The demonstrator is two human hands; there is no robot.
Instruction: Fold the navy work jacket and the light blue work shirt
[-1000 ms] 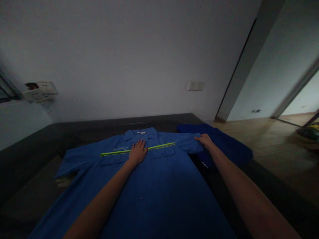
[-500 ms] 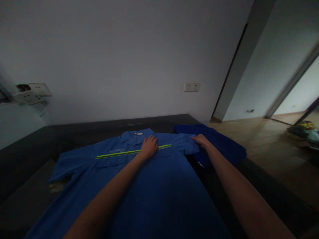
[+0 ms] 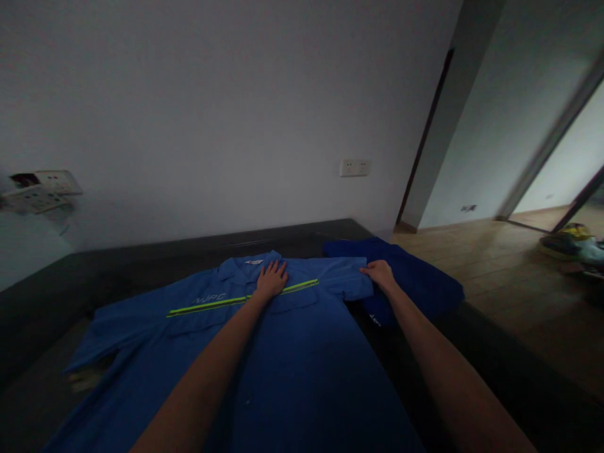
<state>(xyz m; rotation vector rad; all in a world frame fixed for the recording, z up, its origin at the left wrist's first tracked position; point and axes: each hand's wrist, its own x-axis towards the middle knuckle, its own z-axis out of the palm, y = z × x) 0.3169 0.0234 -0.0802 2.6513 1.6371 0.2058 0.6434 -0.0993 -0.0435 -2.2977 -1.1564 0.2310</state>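
A blue short-sleeved work shirt (image 3: 302, 352) lies spread out, front up, with a yellow-green stripe across the chest and pale lettering on its left part in view. My left hand (image 3: 272, 279) rests flat on the upper chest just below the collar (image 3: 248, 267), fingers spread. At the right, my right hand (image 3: 379, 272) pinches the edge of the shirt's sleeve (image 3: 352, 277), which is stretched out flat. The lower part of the shirt runs off the bottom of the view.
A darker blue folded cloth (image 3: 419, 277) lies to the right, partly under the sleeve. The dark sofa-like surface (image 3: 184, 251) backs onto a grey wall with sockets (image 3: 355, 167). Wooden floor (image 3: 472, 251) and some piled items (image 3: 576, 242) show at the far right.
The right sleeve's edge has been pulled straighter and flatter by my right hand. My left hand stays on the chest. The camera view has shifted slightly.
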